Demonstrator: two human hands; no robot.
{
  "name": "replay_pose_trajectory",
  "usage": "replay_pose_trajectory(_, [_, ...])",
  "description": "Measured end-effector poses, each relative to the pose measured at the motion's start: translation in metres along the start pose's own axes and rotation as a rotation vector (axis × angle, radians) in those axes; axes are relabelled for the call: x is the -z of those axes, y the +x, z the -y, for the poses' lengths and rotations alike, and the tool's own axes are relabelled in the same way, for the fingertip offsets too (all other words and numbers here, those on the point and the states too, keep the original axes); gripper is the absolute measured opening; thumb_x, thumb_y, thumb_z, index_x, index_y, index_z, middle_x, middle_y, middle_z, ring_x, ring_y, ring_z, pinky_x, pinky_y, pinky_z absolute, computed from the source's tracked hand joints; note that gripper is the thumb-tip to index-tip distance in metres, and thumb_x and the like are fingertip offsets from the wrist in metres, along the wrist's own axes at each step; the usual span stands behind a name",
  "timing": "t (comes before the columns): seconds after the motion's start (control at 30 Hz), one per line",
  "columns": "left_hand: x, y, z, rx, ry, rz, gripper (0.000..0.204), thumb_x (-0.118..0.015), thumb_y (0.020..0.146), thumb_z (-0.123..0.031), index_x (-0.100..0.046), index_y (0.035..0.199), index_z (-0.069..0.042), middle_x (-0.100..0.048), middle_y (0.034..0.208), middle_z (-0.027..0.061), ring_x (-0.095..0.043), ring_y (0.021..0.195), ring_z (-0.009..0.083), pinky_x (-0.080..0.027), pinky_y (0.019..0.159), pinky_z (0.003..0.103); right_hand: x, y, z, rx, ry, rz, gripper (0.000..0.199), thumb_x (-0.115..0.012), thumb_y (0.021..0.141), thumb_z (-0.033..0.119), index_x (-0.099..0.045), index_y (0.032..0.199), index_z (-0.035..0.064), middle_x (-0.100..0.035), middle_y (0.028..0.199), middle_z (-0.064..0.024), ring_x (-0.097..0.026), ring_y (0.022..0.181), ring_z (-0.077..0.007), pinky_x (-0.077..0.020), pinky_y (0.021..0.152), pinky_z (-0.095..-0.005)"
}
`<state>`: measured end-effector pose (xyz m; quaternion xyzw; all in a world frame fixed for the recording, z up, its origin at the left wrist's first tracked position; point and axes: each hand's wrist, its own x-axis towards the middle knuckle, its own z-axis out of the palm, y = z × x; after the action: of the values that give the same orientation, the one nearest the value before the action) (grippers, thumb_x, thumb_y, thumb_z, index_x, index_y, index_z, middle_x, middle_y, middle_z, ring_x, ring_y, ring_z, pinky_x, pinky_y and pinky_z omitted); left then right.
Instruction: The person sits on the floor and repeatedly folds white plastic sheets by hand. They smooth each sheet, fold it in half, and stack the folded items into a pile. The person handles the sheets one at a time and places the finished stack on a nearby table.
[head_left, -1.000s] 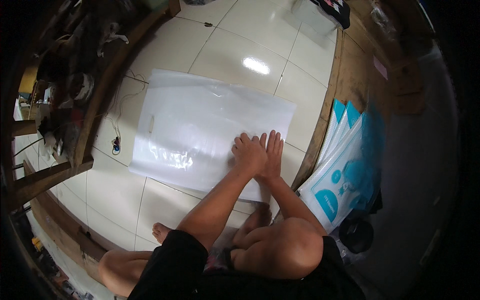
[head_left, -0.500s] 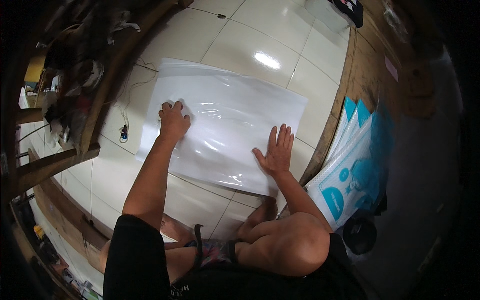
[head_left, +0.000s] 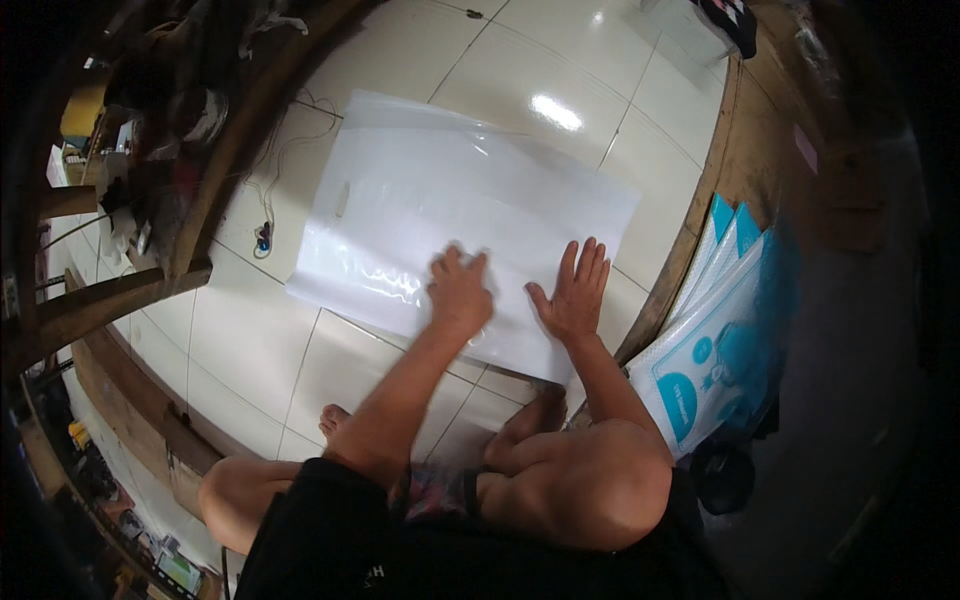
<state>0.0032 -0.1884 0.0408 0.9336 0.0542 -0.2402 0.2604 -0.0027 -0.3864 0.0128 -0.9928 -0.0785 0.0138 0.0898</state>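
A white die-cut plastic bag (head_left: 470,200) was laid left of the blue-and-white packages (head_left: 692,340). The right hand (head_left: 572,305) was placed nearer them, fingers (head_left: 586,266) spread; the left hand (head_left: 461,295) farther off, fingers bent, unclenched.

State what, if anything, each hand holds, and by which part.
Nothing appears held: the right hand lies spread on the white plastic sheet, near its right end; the left hand, blurred, is over its lower middle.

From my remote view, I see the left hand (head_left: 461,298) palm down, its fingers bent and blurred. I see the right hand (head_left: 576,300) lying flat, thumb splayed.
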Motion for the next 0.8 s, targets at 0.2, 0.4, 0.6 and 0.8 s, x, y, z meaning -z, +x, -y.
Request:
replay_pose_trajectory(0.2, [0.062, 0.001, 0.094, 0.121, 0.071, -0.133, 0.066, -0.073, 0.068, -0.018, -0.047, 0.128, -0.011, -0.036, 0.126, 0.0229, -0.039, 0.114, 0.0404, -0.036, 0.098, 0.048, -0.002, 0.001, -0.001, 0.013, 0.008, -0.018, 0.094, -0.06, 0.08, 0.057, -0.024, 0.142, -0.0039, -0.017, 0.146, -0.0347, -0.014, 0.136, -0.0505, -0.0114, 0.11, -0.0585])
replay_pose_trajectory(0.4, [0.067, -0.001, 0.099, 0.177, 0.09, -0.149, 0.071, -0.075, 0.069, -0.023, -0.044, 0.131, -0.011, -0.035, 0.126, 0.0243, -0.038, 0.113, 0.0398, -0.038, 0.097, 0.047, 0.001, 0.003, 0.002, 0.005, -0.009, 0.0, 0.094, -0.061, 0.08, 0.056, -0.025, 0.141, -0.0047, -0.017, 0.146, -0.035, -0.014, 0.137, -0.0503, -0.0115, 0.11, -0.0586])
replay_pose_trajectory(0.6, [0.063, 0.001, 0.098, 0.168, 0.151, -0.14, 0.074, -0.078, 0.07, -0.019, -0.041, 0.134, -0.013, -0.031, 0.127, 0.0219, -0.039, 0.112, 0.0413, -0.051, 0.087, 0.044, 0.01, -0.015, 0.016, 0.059, 0.006, 0.025, 0.09, -0.059, 0.081, 0.055, -0.028, 0.14, -0.0062, -0.018, 0.146, -0.0339, -0.012, 0.137, -0.0501, -0.0106, 0.111, -0.0581])
replay_pose_trajectory(0.8, [0.064, 0.0, 0.101, 0.177, 0.122, -0.145, 0.075, -0.077, 0.069, -0.022, -0.041, 0.134, -0.011, -0.034, 0.126, 0.0245, -0.041, 0.109, 0.0406, -0.04, 0.095, 0.047, 0.009, -0.061, 0.034, 0.049, 0.046, 0.209, 0.086, -0.053, 0.084, 0.056, -0.028, 0.141, -0.0038, -0.015, 0.147, -0.0335, -0.008, 0.138, -0.0498, -0.0079, 0.111, -0.0583])
